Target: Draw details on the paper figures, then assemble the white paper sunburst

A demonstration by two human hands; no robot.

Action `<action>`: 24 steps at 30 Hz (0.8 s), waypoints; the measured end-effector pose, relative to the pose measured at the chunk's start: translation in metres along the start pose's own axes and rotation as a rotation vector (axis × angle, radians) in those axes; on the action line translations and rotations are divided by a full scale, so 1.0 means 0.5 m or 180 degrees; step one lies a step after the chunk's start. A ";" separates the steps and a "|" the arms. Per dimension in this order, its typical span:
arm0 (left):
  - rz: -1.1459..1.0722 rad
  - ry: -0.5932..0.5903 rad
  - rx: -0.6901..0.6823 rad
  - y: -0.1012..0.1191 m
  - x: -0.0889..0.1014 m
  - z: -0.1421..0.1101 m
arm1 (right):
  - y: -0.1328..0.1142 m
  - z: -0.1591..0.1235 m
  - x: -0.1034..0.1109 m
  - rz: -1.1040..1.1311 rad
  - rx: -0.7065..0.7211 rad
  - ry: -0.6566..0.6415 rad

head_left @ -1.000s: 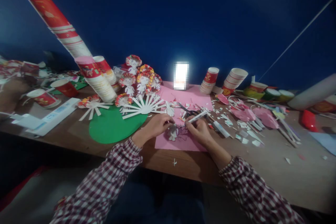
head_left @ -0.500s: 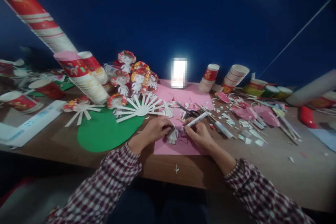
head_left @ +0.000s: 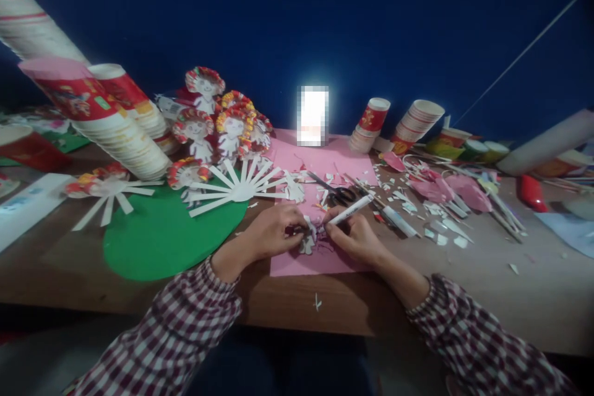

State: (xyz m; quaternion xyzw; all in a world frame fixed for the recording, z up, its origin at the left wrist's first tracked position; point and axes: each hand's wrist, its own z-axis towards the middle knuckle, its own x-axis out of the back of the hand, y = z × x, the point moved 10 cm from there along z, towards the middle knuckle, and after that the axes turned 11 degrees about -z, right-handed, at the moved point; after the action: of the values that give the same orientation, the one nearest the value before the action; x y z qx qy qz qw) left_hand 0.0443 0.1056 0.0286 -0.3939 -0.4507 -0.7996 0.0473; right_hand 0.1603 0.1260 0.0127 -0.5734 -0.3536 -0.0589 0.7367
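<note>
The left hand's (head_left: 277,232) fingers pinch one small white paper figure (head_left: 307,245) above one flat pink paper sheet (head_left: 288,265); the right hand's (head_left: 358,237) fingers clamp one slim white marker (head_left: 349,211). One black-handled pair of scissors (head_left: 342,196) lies just beyond.

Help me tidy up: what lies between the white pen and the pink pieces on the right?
The head view shows white scraps and a slim stick-like item between the white pen and pink pieces, with a white tube lower in frame.
</note>
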 end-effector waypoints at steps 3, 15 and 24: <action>0.0111 -0.0028 0.0018 -0.004 -0.007 0.000 | 0.000 -0.001 -0.004 0.0062 -0.0039 -0.0003; 0.0221 -0.0105 -0.0014 -0.003 -0.014 0.003 | -0.018 -0.001 -0.006 -0.0159 0.0090 -0.0078; 0.0203 -0.0156 -0.0013 -0.009 -0.018 0.004 | -0.010 -0.004 -0.011 -0.0213 0.0093 -0.0092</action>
State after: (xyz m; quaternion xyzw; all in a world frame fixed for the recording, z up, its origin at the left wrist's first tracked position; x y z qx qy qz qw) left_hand 0.0497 0.1073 0.0203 -0.4276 -0.4373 -0.7888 0.0609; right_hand 0.1546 0.1205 0.0132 -0.5512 -0.3840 -0.0700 0.7374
